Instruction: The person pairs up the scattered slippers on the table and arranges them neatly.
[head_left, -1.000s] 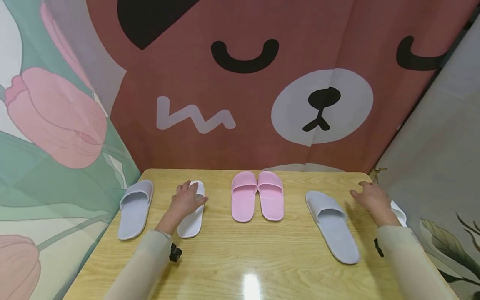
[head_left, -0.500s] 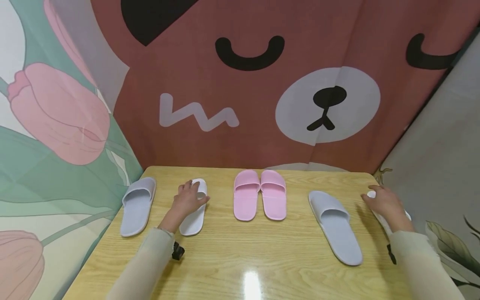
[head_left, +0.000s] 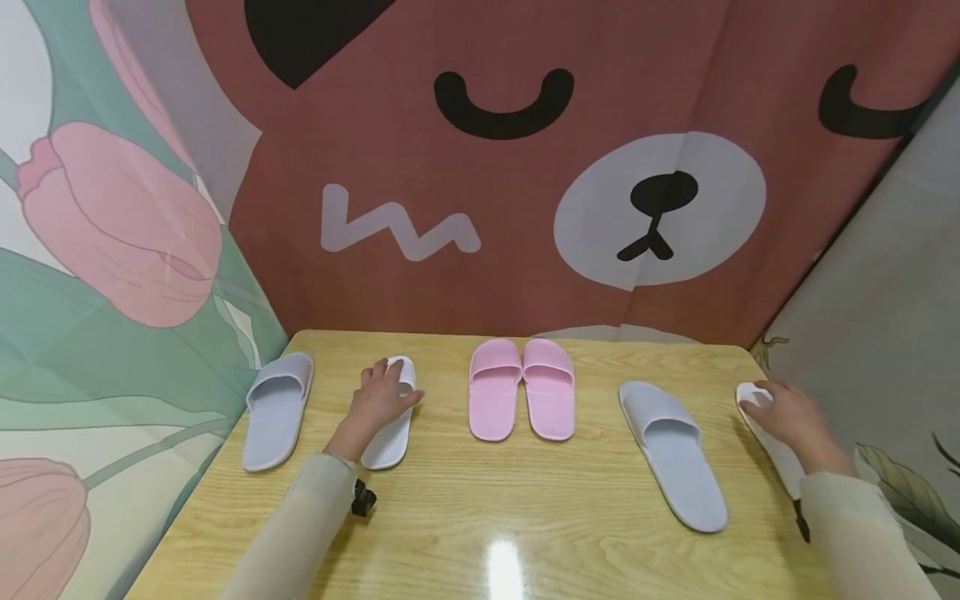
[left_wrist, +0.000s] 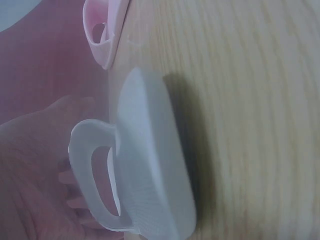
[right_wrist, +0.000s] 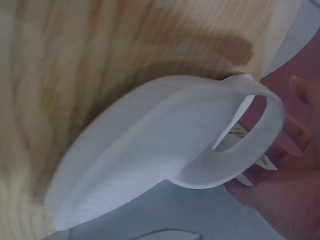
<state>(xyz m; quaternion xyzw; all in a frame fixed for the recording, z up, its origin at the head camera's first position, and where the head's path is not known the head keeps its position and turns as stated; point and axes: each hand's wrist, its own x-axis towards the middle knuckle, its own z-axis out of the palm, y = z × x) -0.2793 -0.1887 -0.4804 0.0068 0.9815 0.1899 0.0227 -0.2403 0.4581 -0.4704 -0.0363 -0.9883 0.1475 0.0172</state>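
My left hand (head_left: 377,398) reaches over the strap end of a white slipper (head_left: 389,443) lying on the wooden table. Its fingers are spread and relaxed, and in the left wrist view they sit just past the open strap (left_wrist: 85,150). At the table's right edge another white slipper (head_left: 780,454) lies slanted, its toe and one long side showing. Over its strap (right_wrist: 260,135) is my right hand (head_left: 791,421), slightly blurred, with loosely bent fingers; the thumb (right_wrist: 300,90) stands apart from the strap in the right wrist view.
A pair of pink slippers (head_left: 521,404) stands side by side at the back middle. One grey slipper (head_left: 277,417) lies at the far left, another grey slipper (head_left: 678,462) right of centre. A bear-print curtain (head_left: 517,250) hangs right behind the table (head_left: 540,508).
My right hand has moved right and over the white slipper at the table's right edge, slightly downward in view. The left hand stays over its slipper. The head view has shifted slightly.
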